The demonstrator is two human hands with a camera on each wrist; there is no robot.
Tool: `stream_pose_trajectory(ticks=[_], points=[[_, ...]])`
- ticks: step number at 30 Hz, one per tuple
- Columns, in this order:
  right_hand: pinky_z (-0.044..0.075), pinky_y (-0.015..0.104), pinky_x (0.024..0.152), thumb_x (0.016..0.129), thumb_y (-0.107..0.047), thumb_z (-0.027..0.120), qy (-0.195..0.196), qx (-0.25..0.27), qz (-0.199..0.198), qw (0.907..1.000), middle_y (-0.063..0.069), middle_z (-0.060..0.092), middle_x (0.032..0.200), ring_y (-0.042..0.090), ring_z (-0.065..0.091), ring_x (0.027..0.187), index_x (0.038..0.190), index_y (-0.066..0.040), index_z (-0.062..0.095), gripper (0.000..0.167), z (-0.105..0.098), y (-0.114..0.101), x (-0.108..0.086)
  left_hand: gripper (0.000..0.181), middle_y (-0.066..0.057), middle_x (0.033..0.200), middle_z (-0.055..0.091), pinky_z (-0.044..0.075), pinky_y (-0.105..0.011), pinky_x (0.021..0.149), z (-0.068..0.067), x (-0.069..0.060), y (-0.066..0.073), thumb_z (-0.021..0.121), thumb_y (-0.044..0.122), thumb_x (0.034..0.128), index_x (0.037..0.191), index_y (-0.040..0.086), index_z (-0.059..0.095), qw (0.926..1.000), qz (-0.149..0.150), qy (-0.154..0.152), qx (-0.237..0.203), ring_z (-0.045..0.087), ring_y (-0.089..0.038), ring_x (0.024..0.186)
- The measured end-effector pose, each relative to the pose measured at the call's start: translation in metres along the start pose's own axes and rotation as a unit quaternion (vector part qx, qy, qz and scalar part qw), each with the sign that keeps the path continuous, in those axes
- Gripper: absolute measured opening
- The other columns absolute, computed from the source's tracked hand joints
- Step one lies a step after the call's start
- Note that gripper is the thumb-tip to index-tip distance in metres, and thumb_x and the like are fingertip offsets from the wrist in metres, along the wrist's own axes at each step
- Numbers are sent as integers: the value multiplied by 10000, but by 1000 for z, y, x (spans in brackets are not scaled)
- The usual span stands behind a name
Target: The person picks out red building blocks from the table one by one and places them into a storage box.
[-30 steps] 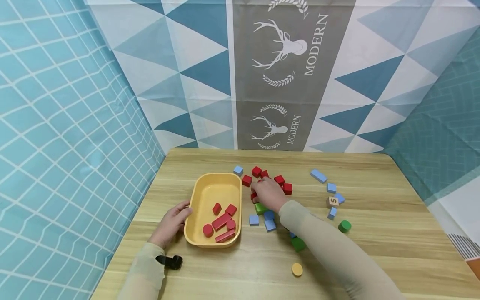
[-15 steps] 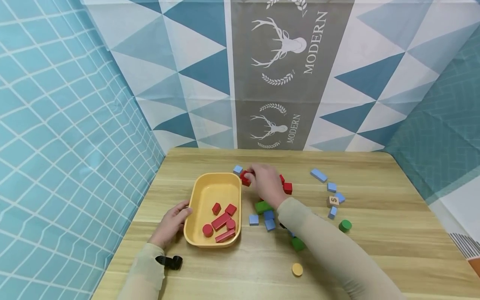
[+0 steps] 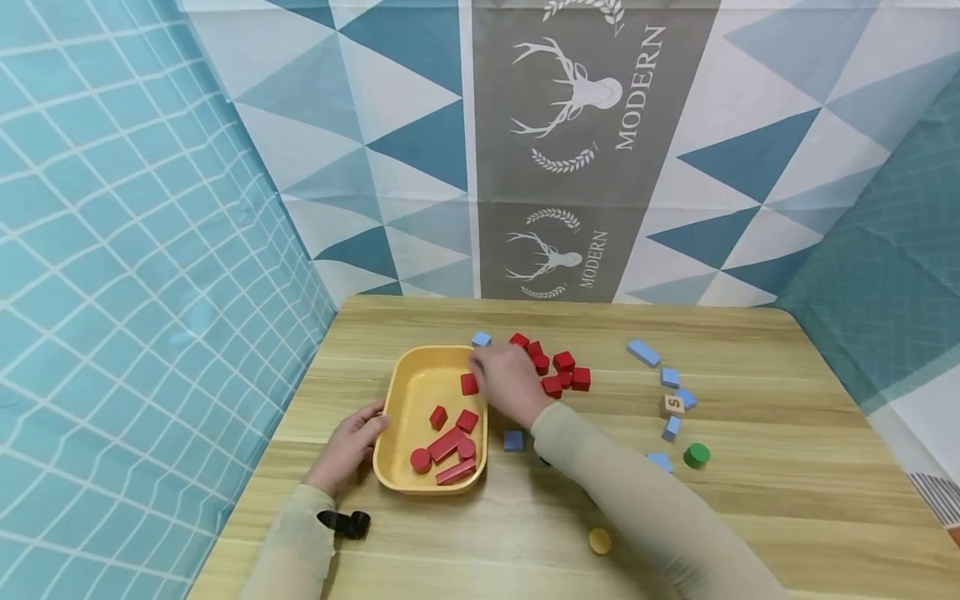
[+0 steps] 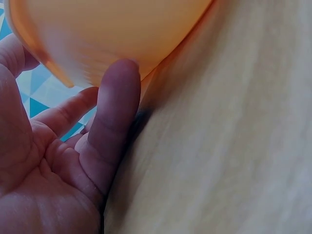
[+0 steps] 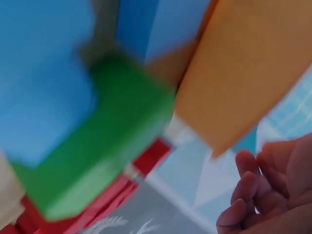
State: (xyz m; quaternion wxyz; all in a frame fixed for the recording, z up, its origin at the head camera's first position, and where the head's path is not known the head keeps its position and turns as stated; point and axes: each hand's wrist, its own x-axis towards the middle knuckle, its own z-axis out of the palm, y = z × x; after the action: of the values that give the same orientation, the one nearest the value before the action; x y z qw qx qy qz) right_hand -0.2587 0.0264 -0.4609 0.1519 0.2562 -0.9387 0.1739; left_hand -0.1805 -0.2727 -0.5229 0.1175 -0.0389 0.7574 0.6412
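Observation:
A yellow tray (image 3: pixel 381 454) holds several red blocks (image 3: pixel 447 443). My left hand (image 3: pixel 348 446) grips its left rim; in the left wrist view, thumb and fingers of the hand (image 4: pixel 73 146) lie against the tray wall (image 4: pixel 112 34). My right hand (image 3: pixel 512 383) hangs over the right rim, with a red cube (image 3: pixel 469 383) just below its fingertips, inside the tray. In the right wrist view the fingers of the right hand (image 5: pixel 273 190) are loosely bent beside the tray (image 5: pixel 239 68), and no block shows between them.
More red blocks (image 3: pixel 564 362) lie right of the tray. Blue blocks (image 3: pixel 643 352), a lettered wooden cube (image 3: pixel 672 406) and a green cylinder (image 3: pixel 697 455) are farther right. Nearer the front lies a yellow disc (image 3: pixel 599 541). A green block (image 5: pixel 112 126) looms large in the right wrist view.
My right hand has moved left from the red blocks to the tray's right rim. A red cube now shows inside the tray under it. My left hand has stayed on the tray.

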Motion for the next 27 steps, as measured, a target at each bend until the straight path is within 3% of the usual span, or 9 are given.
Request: stream_pose_trajectory(ticks=[3, 5, 7, 10, 14, 20, 23, 27], points=[[619, 460, 966, 1078, -192, 629, 72, 490, 742, 9960, 74, 805, 1136, 288, 759, 1060, 1204, -95, 779, 218, -7, 22, 8, 624, -294, 1514, 575, 643, -305, 828, 0, 1, 1, 547, 315, 1107, 1644, 41, 386, 10000, 26, 13, 23, 746, -169, 1033], [607, 470, 1014, 1083, -187, 621, -132, 535, 1211, 9911, 95, 782, 1240, 303, 740, 1150, 1288, -85, 751, 263, -9, 37, 10, 636, -292, 1534, 560, 640, -298, 836, 0, 1, 1, 549, 325, 1108, 1650, 41, 375, 10000, 18, 0, 68, 743, -175, 1054], [599, 470, 1033, 1076, -182, 631, -409, 425, 1438, 9878, 98, 772, 1259, 300, 732, 1166, 1286, -85, 746, 259, -8, 50, 9, 647, -291, 1552, 546, 639, -294, 843, -1, 1, 0, 551, 330, 1110, 1655, 37, 363, 9999, -4, -21, 110, 741, -185, 1074], [581, 467, 1069, 1058, -182, 664, -643, 165, 1275, 9896, 104, 774, 1250, 304, 730, 1161, 1265, -82, 750, 245, -3, 61, 6, 651, -288, 1557, 541, 639, -293, 840, -1, 1, -1, 553, 334, 1109, 1655, 36, 361, 9999, -32, -8, 166, 742, -197, 1081], [532, 470, 1148, 1052, -215, 685, -803, -293, 764, 9934, 97, 757, 1324, 309, 702, 1256, 1330, -88, 733, 309, 1, 58, 6, 640, -285, 1553, 545, 638, -294, 836, 0, 0, 0, 549, 330, 1108, 1650, 39, 373, 9999, -5, 16, 166, 740, -194, 1078], [493, 555, 1176, 1064, -274, 666, -1499, -884, 380, 9840, 98, 668, 1481, 357, 613, 1366, 1432, -132, 683, 395, 5, 46, 2, 629, -288, 1558, 539, 638, -291, 847, 1, 0, 1, 540, 317, 1114, 1650, 34, 371, 9999, 14, -34, 105, 736, -196, 1097], [494, 574, 1167, 1063, -278, 663, -1621, -1080, 405, 9800, 81, 670, 1479, 355, 608, 1334, 1372, -155, 730, 339, 8, 42, 0, 629, -288, 1557, 540, 637, -292, 849, 2, 0, 1, 541, 318, 1114, 1649, 32, 372, 9999, 19, -45, 121, 735, -198, 1101], [537, 488, 1077, 1056, -200, 660, -1614, -1381, 306, 9767, 48, 769, 1279, 296, 632, 1143, 1188, -147, 799, 199, 7, 37, -3, 619, -272, 1561, 544, 633, -288, 854, 1, -1, 1, 542, 328, 1113, 1643, 45, 392, 9999, -12, 23, 138, 730, -197, 1112]])
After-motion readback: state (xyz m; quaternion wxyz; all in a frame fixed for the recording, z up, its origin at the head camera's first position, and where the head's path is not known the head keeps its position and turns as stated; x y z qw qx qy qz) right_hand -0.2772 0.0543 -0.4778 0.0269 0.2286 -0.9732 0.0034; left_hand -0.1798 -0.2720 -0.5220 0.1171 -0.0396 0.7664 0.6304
